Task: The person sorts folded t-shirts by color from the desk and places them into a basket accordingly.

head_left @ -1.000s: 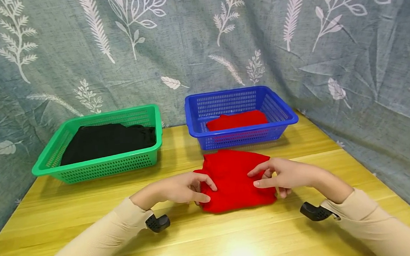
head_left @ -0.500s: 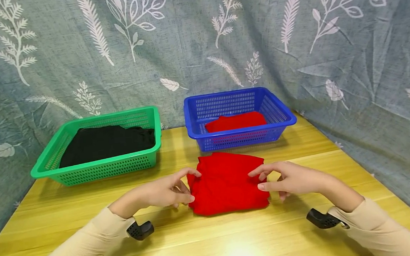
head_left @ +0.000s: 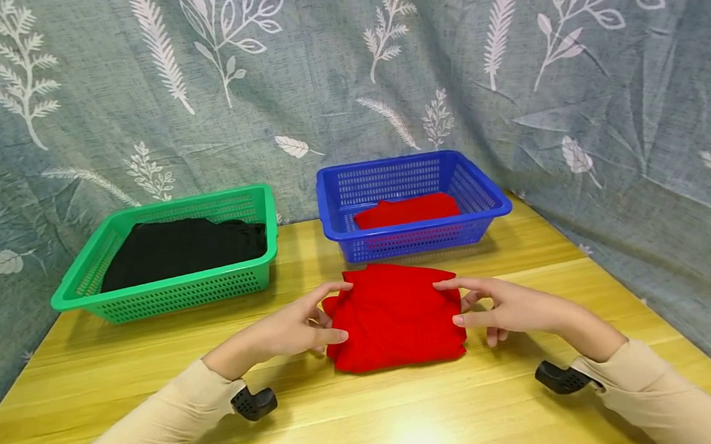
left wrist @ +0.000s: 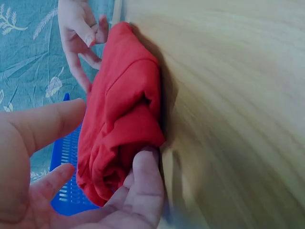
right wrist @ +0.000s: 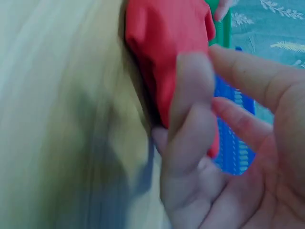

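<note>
A folded red garment [head_left: 399, 318] lies on the table in front of the blue basket, its layers bunched at the left end. My left hand [head_left: 297, 326] is at that end, with thumb and index finger spread over the edge. In the left wrist view, the lower fingers [left wrist: 143, 179] reach in at the garment's underside, while the thumb stands off it. Across from it, my right hand [head_left: 504, 306] is at the right end, index finger extended over the top. The right wrist view shows its fingers [right wrist: 195, 81] loosely bent beside the red fabric [right wrist: 162, 43].
Behind the garment stands the blue basket [head_left: 418, 231], holding another piece of red fabric [head_left: 407, 210]. To the back left is a green basket [head_left: 181, 289] with black fabric [head_left: 184, 251] inside. A patterned curtain [head_left: 319, 59] hangs behind the wooden table [head_left: 357, 421].
The garment has shifted slightly left. My left hand first drew back left off its top, then came in again at the left edge. The right hand has moved to the garment's right edge.
</note>
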